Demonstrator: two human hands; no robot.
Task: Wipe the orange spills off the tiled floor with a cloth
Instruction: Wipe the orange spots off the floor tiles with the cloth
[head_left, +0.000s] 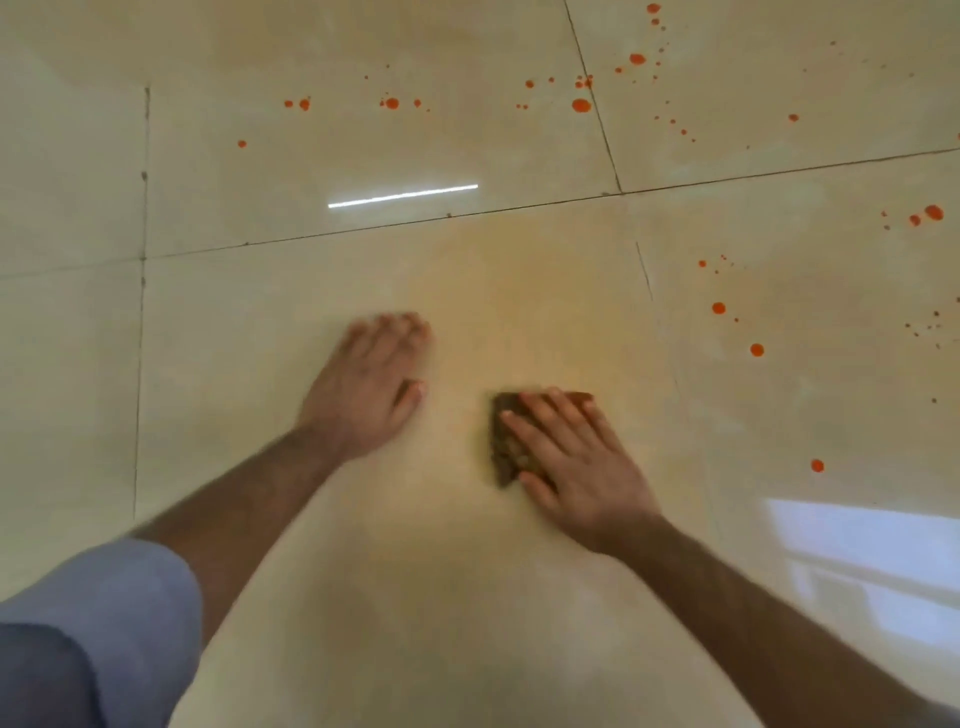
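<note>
My right hand (566, 457) lies flat on a small brown cloth (505, 447), pressing it onto the beige tiled floor (260, 415); only the cloth's left part shows beside my fingers. My left hand (371, 384) rests palm down on the tile a little to the left, fingers apart and holding nothing. Orange spill drops (581, 105) dot the far tiles, and more orange drops (757, 349) lie to the right of the cloth. A faint orange smear (498, 291) tints the tile just beyond my hands.
Dark grout lines (389, 223) cross the floor ahead and at the left. A blue sleeve (119, 613) sits at the lower left. A bright window reflection (872, 551) glares at the lower right, and a lamp reflection (402, 196) streaks the far tile.
</note>
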